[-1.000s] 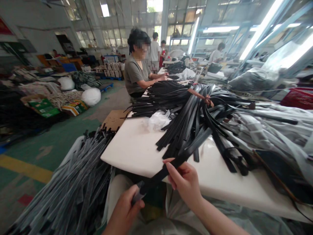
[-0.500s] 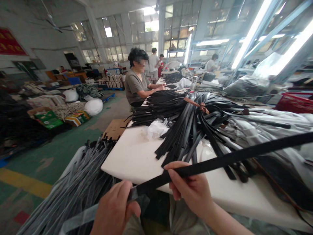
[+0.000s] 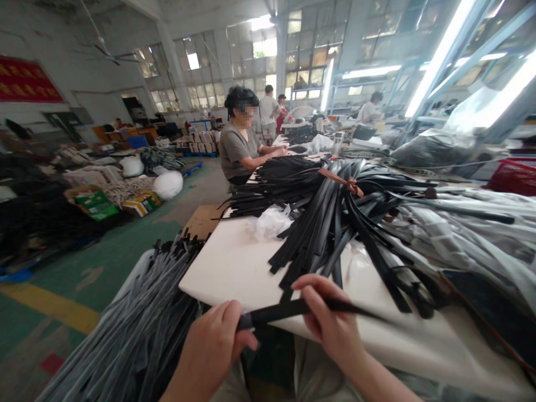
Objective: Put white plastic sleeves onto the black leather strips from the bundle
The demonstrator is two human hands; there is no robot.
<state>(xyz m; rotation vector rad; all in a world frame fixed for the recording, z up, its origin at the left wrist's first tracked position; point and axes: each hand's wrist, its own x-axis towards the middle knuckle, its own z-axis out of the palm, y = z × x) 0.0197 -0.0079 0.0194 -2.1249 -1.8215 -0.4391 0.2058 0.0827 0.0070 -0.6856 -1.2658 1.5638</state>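
Observation:
A flat black strap (image 3: pixel 272 314) runs between my two hands, just past the near edge of the white table (image 3: pixel 218 262). My left hand (image 3: pixel 211 343) is closed around its left end, thumb underneath; that end is hidden in the fist. Farther along, my right hand (image 3: pixel 330 321) pinches the strap between thumb and fingers. Its loose right part trails off over the table, smeared by motion. Beyond my hands lies a bundle of black straps (image 3: pixel 312 223), bound with a brown tie (image 3: pixel 341 181).
Left of the table stands a heap of straps in clear plastic sleeves (image 3: pixel 142 324). A crumpled white plastic bag (image 3: pixel 272 222) rests by the bundle, and translucent sleeves (image 3: pixel 469 229) cover the right side. A co-worker (image 3: pixel 240 142) sits at the table's far left side.
The strap's right part has dropped from a raised, straight line and now blurs lower down. The clear plastic seen trailing at my left hand no longer shows. Both hands have shifted slightly right.

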